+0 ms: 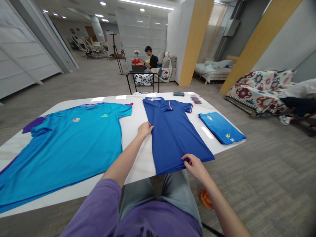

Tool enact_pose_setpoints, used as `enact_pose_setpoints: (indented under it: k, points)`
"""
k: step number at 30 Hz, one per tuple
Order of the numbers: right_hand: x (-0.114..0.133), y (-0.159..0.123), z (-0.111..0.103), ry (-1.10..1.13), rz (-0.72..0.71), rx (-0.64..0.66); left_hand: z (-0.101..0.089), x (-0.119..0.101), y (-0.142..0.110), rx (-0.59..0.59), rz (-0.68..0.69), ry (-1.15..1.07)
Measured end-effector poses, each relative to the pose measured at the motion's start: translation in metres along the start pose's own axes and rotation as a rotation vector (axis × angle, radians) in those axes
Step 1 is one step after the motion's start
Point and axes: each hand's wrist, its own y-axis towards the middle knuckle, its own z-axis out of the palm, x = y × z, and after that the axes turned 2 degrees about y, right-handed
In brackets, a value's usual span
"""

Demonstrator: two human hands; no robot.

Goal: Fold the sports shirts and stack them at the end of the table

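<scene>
A dark blue polo shirt [172, 138] lies on the white table, partly folded, with its collar toward the far edge and striped sleeve cuffs to the right. My left hand [145, 129] pinches the shirt's left edge about midway down. At the near hem, the curled fingers of my right hand [194, 164] hold the fabric. Left of the polo, a turquoise T-shirt [81, 144] is spread over other garments, and a purple sleeve [34, 125] shows at its far left. To the right sits a folded blue garment [222, 127] with small prints.
The white table [137, 166] has a dark case [178, 94] near its far edge, beside a blurred patch. A chair [143, 80] stands behind it. Farther off, a person [153, 61] sits by a sofa; another person's legs [296, 103] show at right. Something orange [206, 199] is below the table.
</scene>
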Motion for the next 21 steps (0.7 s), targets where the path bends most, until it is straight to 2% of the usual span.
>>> enact_pose_setpoints:
  k: [7, 13, 18, 21]
  points:
    - [0.002, 0.003, -0.002, 0.004, 0.014, 0.015, 0.003, 0.001, 0.011, 0.038, 0.056, 0.07]
    - [0.007, 0.0, -0.006, 0.078, 0.011, 0.002, -0.006, 0.009, 0.019, 0.039, 0.055, 0.104]
    - [0.011, -0.004, -0.008, 0.146, 0.017, -0.004, -0.016, 0.026, 0.016, 0.035, 0.025, 0.133]
    - [0.012, -0.003, -0.008, 0.121, 0.015, 0.014, -0.015, 0.025, 0.011, -0.014, 0.017, 0.152]
